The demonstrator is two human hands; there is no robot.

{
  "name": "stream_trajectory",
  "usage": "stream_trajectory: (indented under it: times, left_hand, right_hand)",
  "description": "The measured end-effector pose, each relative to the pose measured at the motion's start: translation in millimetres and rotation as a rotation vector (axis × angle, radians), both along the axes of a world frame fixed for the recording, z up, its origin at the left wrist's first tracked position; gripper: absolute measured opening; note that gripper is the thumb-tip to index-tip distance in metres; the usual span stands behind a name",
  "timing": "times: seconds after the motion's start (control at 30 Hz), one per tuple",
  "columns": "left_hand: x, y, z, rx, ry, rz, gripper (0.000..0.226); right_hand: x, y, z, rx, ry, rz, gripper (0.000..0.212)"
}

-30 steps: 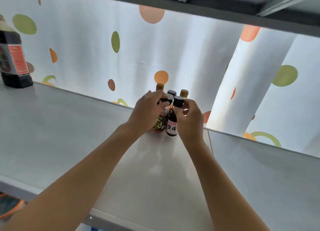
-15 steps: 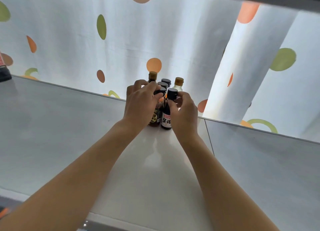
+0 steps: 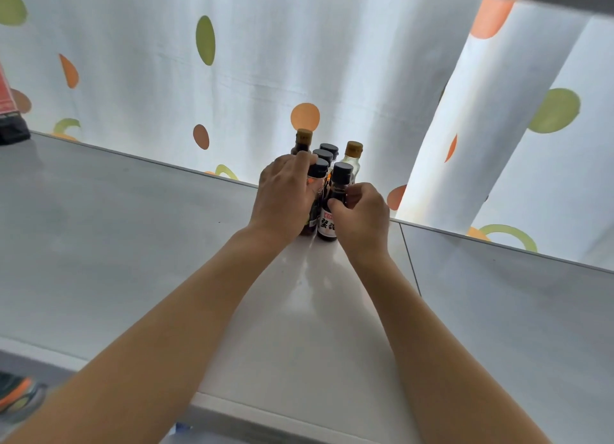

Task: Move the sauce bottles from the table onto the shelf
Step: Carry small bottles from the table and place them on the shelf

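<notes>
Shelf (image 3: 133, 244), far edge, centre — cluster of small bottles (image 3: 327, 151) upright, touching, against the curtain (image 3: 252, 61). Left hand (image 3: 282, 197) curled round the front-left bottle (image 3: 316, 177). Right hand (image 3: 362, 217) pinching the front-right bottle (image 3: 339, 184) just below its cap; label facing out. Both bottles standing, long axes vertical, bases seemingly on the shelf, straight ahead of both hands — neither hand nearer. Release seems next.
</notes>
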State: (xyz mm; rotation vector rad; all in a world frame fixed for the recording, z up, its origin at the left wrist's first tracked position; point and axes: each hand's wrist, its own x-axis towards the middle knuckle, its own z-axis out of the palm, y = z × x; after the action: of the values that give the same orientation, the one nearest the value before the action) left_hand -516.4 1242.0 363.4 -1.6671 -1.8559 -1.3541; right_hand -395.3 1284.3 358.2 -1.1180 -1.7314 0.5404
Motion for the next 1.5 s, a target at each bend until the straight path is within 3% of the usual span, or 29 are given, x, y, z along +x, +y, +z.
stream_trajectory:
  times: [0.27,0.5,0.63,0.8,0.9,1.0,1.2,1.33,1.43,1.5]
  left_hand:
    - [-3,-10,-9,-0.106,0.089,-0.031,0.063]
    - [2,-25,-4,-0.146,0.097,0.019,0.065]
    - [26,-50,-9,-0.206,0.102,0.091,0.066]
    - [57,-99,-28,-0.412,0.152,0.185,0.068]
    - [82,-135,-34,-0.513,0.133,0.252,0.070]
    - [108,-169,-39,-0.576,0.132,0.370,0.071]
    - [144,-251,-50,-0.632,0.252,0.614,0.065]
    - [158,-319,-55,-0.721,0.291,0.790,0.067]
    - [166,-374,-55,-0.775,0.270,0.897,0.067]
    - [177,-422,-58,-0.811,0.203,0.968,0.068]
  right_hand:
    - [-1,-8,-6,0.017,0.023,0.022,0.024]
    - [13,-30,1,-0.002,-0.045,-0.009,0.046]
    - [22,-50,6,0.100,-0.086,0.021,0.040]
    - [50,-84,1,0.324,-0.269,0.094,0.030]
    - [74,-106,-4,0.325,-0.233,0.181,0.015]
    - [93,-131,-11,0.246,-0.220,0.313,0.013]
    - [108,-192,-35,0.198,-0.212,0.474,0.026]
    - [109,-245,-47,0.348,-0.264,0.712,0.024]
    - [103,-286,-54,0.405,-0.287,0.814,0.030]
    - [102,-319,-57,0.335,-0.310,0.871,0.041]
